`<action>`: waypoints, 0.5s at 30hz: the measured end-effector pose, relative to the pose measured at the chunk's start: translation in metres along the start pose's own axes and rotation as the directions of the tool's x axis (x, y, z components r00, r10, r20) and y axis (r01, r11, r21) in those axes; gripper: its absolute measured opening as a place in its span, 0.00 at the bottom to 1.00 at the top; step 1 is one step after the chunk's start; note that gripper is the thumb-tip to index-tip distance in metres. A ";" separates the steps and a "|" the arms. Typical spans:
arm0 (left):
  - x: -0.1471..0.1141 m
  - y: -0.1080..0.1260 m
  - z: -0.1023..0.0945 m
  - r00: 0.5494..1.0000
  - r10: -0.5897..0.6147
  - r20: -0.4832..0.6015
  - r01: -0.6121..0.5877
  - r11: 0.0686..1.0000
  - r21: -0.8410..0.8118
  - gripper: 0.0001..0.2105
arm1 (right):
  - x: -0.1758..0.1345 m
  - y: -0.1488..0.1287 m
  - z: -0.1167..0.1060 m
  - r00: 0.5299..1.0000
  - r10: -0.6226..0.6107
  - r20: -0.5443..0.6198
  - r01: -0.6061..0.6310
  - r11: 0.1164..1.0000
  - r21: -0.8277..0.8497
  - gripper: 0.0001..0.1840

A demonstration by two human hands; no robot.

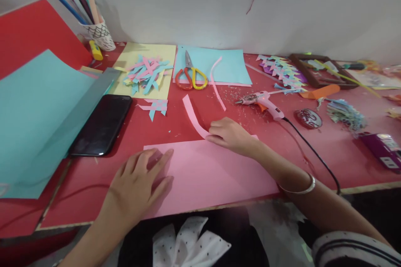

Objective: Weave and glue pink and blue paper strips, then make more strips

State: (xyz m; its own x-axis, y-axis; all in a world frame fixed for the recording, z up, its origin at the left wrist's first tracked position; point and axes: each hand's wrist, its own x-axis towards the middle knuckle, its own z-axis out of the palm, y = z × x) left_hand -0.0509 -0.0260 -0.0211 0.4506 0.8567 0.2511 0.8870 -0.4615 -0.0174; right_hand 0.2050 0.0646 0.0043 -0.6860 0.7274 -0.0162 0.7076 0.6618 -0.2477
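A pink sheet of paper (200, 175) lies along the front edge of the red table. My left hand (134, 179) rests over its left end with the fingers spread. At the sheet's far edge, my right hand (230, 135) pinches the near end of a curved pink paper strip (194, 119). The strip bends away from my fingers toward the back left. Another thin pink paper strip (214, 83) lies behind it, partly on blue paper. Scissors (191, 73) with one red and one yellow handle lie on that blue paper's edge.
A pink glue gun (263, 102) with a black cord lies to the right. At left are a black phone (102, 127) and blue paper (40, 125). Paper strips (148, 71) are heaped on yellow paper (164, 56). A pen cup (102, 35) stands by the wall.
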 end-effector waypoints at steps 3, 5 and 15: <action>0.000 0.001 -0.002 1.000 -0.004 0.005 0.004 1.000 0.008 0.20 | 0.004 0.007 0.001 0.998 -0.057 0.006 0.057 0.998 0.009 0.24; -0.001 0.002 -0.002 1.000 -0.013 0.024 0.013 1.000 0.006 0.20 | 0.007 0.012 0.002 0.996 -0.085 0.019 0.085 0.996 0.008 0.25; -0.002 -0.002 -0.003 0.999 0.012 0.038 -0.012 1.000 0.011 0.20 | 0.013 0.026 -0.001 0.999 0.021 -0.045 -0.021 1.000 0.004 0.19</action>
State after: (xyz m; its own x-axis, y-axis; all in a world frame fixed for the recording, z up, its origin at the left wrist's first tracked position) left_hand -0.0535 -0.0273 -0.0190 0.4646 0.8594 0.2135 0.8825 -0.4692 -0.0315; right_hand 0.2145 0.0913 -0.0015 -0.6627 0.7486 0.0220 0.7211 0.6458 -0.2509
